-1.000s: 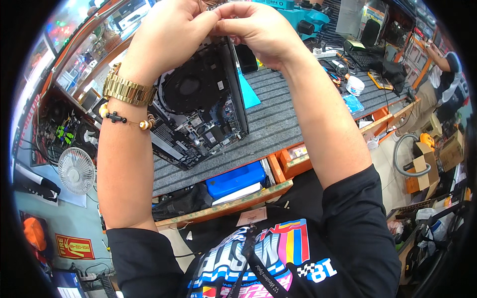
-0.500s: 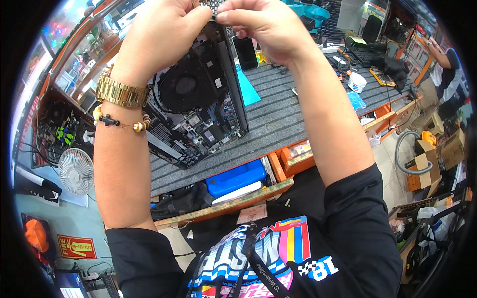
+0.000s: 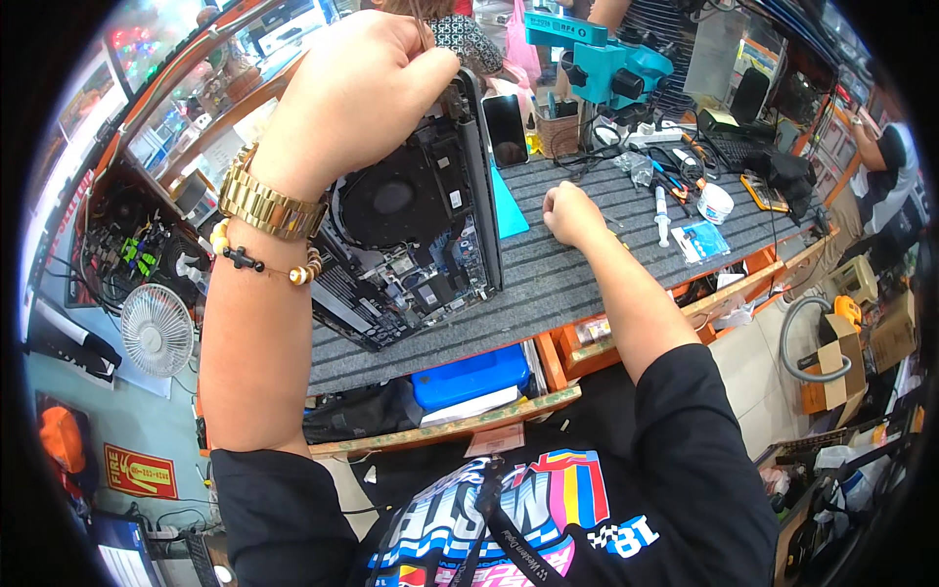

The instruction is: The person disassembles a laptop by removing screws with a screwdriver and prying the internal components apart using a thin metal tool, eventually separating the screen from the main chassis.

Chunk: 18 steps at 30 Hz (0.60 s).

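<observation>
A laptop [image 3: 421, 249] with its bottom cover off stands tilted on the grey ribbed bench mat [image 3: 548, 259], showing a round black fan [image 3: 390, 208], circuit board and battery. My left hand [image 3: 357, 93] is raised over its upper end, thumb and fingers pinched together. A thin dark strip sticks up from that pinch; its kind cannot be made out. Well to the right of the laptop, my right hand [image 3: 574, 213] lies on the mat with fingers curled closed. Whatever is inside it, if anything, is hidden. Part of a slim tool shows beside that wrist.
A phone [image 3: 506, 130] leans behind a blue sheet [image 3: 508, 205]. Rightward lie a syringe [image 3: 661, 217], a white tub [image 3: 715, 203] and cables. A teal clamp-like device [image 3: 606, 64] stands behind. Open drawers [image 3: 577, 357] jut from the bench front. Other people are across the bench and far right.
My right hand has left the laptop's upper end and come down to the mat on the right. My left hand stays up there, shifted slightly right and lower in view.
</observation>
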{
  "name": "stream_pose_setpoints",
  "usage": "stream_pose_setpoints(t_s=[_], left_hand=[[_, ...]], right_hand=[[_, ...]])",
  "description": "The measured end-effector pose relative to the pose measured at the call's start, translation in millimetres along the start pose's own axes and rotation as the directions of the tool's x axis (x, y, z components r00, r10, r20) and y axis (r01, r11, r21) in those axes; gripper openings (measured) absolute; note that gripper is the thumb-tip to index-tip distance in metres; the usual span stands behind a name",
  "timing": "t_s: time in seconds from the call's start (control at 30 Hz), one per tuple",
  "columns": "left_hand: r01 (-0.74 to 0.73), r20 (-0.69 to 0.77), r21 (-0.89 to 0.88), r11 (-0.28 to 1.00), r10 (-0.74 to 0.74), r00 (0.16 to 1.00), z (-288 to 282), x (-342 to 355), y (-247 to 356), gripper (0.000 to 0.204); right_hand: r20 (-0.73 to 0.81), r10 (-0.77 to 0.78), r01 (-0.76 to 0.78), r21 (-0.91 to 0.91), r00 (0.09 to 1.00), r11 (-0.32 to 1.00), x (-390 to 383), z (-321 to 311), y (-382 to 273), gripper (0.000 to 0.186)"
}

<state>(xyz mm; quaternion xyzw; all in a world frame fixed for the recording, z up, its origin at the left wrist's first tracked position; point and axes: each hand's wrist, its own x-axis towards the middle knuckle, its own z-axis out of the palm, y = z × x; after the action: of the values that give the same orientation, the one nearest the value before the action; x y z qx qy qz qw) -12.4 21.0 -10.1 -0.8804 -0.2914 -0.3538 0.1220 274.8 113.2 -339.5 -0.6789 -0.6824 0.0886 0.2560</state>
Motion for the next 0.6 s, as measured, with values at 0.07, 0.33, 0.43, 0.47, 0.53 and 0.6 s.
stream_pose_setpoints(t_s=[0.07,0.33,0.43,0.47,0.53,0.6], left_hand=[[0.000,-0.004,0.006,1.000,0.000,1.000,0,1,1,0.045],[0.043,-0.007,-0.033,0.999,-0.043,0.999,-2,2,8,0.038],[0.032,-0.016,-0.023,0.999,-0.033,0.999,-2,0,9,0.038],[0.038,-0.008,-0.022,0.999,-0.038,0.999,-2,0,9,0.038],[0.034,0.000,-0.009,0.999,-0.034,0.999,-3,0,8,0.037],[0.018,0.007,0.010,1.000,-0.018,1.000,-4,1,7,0.037]], right_hand=[[0.014,0.025,-0.025,-0.016,1.000,1.000,-1,-7,-7,0.009],[-0.670,-0.135,0.668,0.659,0.730,0.345,-14,-118,-133,0.021],[-0.765,-0.340,0.827,0.429,0.547,0.364,-28,-161,-165,0.022],[-0.759,-0.389,0.845,0.400,0.523,0.355,-29,-169,-174,0.021],[-0.759,-0.426,0.863,0.364,0.493,0.350,-29,-175,-188,0.022],[-0.759,-0.389,0.840,0.381,0.522,0.385,-29,-172,-194,0.023]])
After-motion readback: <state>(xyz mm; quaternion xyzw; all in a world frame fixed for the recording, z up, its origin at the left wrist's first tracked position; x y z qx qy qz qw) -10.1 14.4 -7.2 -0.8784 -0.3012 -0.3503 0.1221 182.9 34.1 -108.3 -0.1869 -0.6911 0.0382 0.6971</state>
